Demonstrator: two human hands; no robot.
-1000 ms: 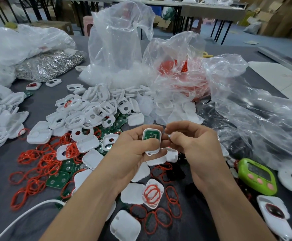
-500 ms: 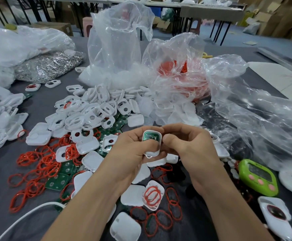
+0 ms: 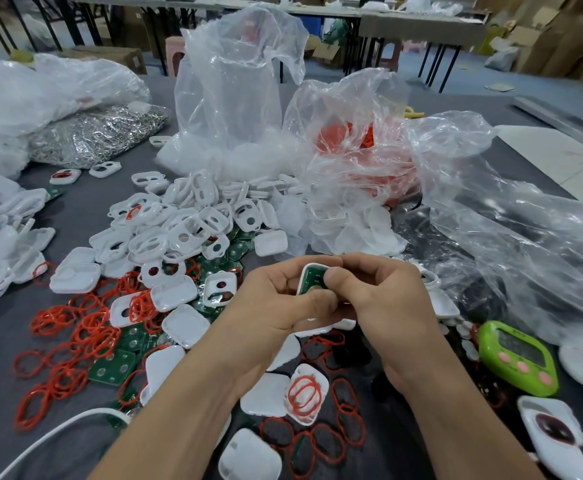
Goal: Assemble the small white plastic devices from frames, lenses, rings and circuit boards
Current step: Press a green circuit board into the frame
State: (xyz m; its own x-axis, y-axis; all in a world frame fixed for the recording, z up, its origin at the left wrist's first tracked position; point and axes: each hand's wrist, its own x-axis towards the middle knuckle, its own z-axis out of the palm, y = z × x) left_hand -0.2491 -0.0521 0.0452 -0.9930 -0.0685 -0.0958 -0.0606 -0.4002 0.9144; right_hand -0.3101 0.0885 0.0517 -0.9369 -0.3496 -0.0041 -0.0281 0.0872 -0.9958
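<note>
My left hand (image 3: 276, 303) grips a small white frame with a green circuit board (image 3: 312, 280) seated in it, held above the table at the centre. My right hand (image 3: 383, 292) closes over the same device from the right, its thumb pressing on the board. A heap of white frames (image 3: 179, 230) lies behind my hands. Orange-red rings (image 3: 75, 327) are scattered to the left, and more rings (image 3: 321, 441) lie below my hands. Loose green circuit boards (image 3: 113, 367) lie among the rings. White covers (image 3: 182, 323) lie around.
Clear plastic bags (image 3: 234, 98) of parts stand at the back, one with red rings (image 3: 359, 147). A bag of metal clips (image 3: 96, 133) lies back left. A green timer (image 3: 518, 355) sits at the right, a white cable (image 3: 58, 431) bottom left.
My right hand has moved left onto the device, and its thumb now presses on the circuit board. My left hand keeps holding the frame, tilted slightly.
</note>
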